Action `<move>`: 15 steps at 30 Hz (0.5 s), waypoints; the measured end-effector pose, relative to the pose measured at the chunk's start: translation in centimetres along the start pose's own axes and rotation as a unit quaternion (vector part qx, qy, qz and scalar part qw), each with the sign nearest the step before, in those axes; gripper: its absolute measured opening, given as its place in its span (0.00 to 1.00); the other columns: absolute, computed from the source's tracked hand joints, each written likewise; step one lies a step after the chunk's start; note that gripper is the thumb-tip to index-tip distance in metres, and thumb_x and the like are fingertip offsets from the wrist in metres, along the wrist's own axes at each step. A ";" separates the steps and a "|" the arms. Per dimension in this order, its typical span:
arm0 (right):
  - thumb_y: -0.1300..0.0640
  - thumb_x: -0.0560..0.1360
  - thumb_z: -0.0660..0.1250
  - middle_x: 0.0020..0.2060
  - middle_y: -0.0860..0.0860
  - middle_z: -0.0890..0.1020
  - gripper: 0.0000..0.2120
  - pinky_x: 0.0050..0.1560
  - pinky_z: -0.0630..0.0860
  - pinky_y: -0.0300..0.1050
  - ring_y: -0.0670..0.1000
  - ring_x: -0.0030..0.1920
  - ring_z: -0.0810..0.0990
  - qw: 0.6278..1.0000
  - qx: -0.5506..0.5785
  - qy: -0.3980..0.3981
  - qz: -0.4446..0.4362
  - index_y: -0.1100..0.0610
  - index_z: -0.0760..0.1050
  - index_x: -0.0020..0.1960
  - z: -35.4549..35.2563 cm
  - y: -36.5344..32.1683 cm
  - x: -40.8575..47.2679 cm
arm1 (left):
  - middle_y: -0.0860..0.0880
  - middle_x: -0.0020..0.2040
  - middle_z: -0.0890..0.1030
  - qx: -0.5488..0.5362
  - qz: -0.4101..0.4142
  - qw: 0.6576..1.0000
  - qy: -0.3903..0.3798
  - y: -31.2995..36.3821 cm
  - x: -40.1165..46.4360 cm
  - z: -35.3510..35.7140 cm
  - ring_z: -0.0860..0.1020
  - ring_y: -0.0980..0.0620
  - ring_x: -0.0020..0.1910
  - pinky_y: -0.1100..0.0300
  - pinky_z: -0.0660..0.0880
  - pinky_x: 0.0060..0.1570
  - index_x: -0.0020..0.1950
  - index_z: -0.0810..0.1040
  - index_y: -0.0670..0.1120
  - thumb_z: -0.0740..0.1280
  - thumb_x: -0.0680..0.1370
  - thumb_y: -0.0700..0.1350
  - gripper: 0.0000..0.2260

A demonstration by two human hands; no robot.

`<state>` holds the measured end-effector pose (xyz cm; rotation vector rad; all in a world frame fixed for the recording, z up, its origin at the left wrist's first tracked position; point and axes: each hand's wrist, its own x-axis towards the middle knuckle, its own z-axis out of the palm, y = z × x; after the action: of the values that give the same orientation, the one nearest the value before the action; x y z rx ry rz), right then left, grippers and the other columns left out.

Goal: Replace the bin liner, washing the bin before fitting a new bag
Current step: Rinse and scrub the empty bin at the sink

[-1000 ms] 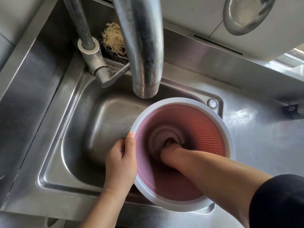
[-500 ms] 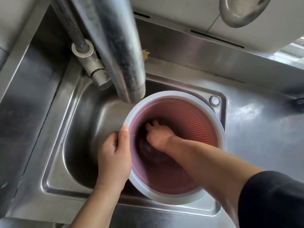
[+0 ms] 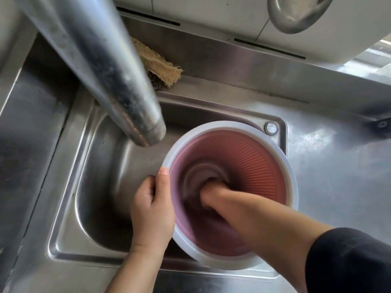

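Head: bin [image 3: 264,157] against sink [image 3: 88,157] rim

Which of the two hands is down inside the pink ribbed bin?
The right hand, reaching to the bottom of the pink ribbed bin. The left hand grips the bin's white rim from outside, over the steel sink.

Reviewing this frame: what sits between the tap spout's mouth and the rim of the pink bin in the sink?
Nothing. In the head view only bare steel of the sink shows between the tap spout and the bin rim; no water stream is visible.
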<state>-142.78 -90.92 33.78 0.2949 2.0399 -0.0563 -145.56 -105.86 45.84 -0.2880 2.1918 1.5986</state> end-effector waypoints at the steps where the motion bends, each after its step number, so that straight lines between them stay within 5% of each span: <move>1: 0.55 0.79 0.61 0.71 0.61 0.69 0.24 0.71 0.64 0.58 0.62 0.72 0.66 0.999 0.017 -0.028 -0.012 0.66 0.68 0.72 -0.1 -0.4 -0.4 | 0.49 0.31 0.77 0.003 0.000 1.000 0.001 0.0 0.0 0.0 0.74 0.50 0.32 0.45 0.74 0.37 0.35 0.75 0.46 0.59 0.74 0.67 0.25; 4: 0.59 0.77 0.63 0.58 0.61 0.79 0.15 0.53 0.72 0.49 0.60 0.60 0.78 0.977 0.173 -0.122 -0.012 0.64 0.77 0.61 -0.3 -1.8 -0.9 | 0.48 0.32 0.78 0.010 0.000 1.000 0.003 -0.1 -0.1 0.0 0.75 0.49 0.33 0.44 0.75 0.39 0.36 0.76 0.45 0.59 0.74 0.67 0.25; 8: 0.58 0.78 0.61 0.57 0.58 0.82 0.15 0.53 0.72 0.46 0.57 0.59 0.79 0.898 0.433 -0.053 0.047 0.62 0.79 0.60 -0.4 -3.4 -1.8 | 0.47 0.33 0.80 0.016 0.001 1.000 0.003 -0.2 0.0 0.0 0.77 0.47 0.35 0.42 0.76 0.41 0.37 0.77 0.46 0.58 0.74 0.68 0.26; 10: 0.56 0.80 0.60 0.53 0.58 0.82 0.14 0.50 0.74 0.45 0.55 0.50 0.81 0.787 0.608 -0.019 0.104 0.62 0.80 0.56 -1.0 -3.7 -1.8 | 0.48 0.35 0.81 0.018 -0.003 1.000 -0.004 -0.3 0.1 -0.1 0.78 0.48 0.36 0.43 0.76 0.41 0.39 0.78 0.47 0.58 0.74 0.68 0.25; 13: 0.58 0.81 0.59 0.50 0.57 0.83 0.11 0.56 0.78 0.49 0.54 0.45 0.81 0.480 0.866 0.014 0.138 0.58 0.78 0.44 -2.7 -3.8 -1.3 | 0.50 0.36 0.83 0.017 -0.009 1.000 -0.011 -0.4 0.1 -0.2 0.78 0.50 0.36 0.44 0.77 0.42 0.40 0.80 0.50 0.58 0.74 0.68 0.24; 15: 0.56 0.78 0.61 0.46 0.54 0.84 0.09 0.63 0.76 0.52 0.51 0.47 0.82 0.350 0.921 0.072 0.154 0.56 0.78 0.46 -3.7 -3.4 -1.0 | 0.51 0.35 0.82 0.017 -0.010 1.000 -0.014 -0.4 0.0 -0.2 0.78 0.50 0.35 0.46 0.76 0.41 0.40 0.79 0.50 0.58 0.73 0.69 0.23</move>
<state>-146.29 -93.84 36.11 2.0266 0.9150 -2.1926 -145.45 -106.21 45.57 -0.2753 2.1860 1.5426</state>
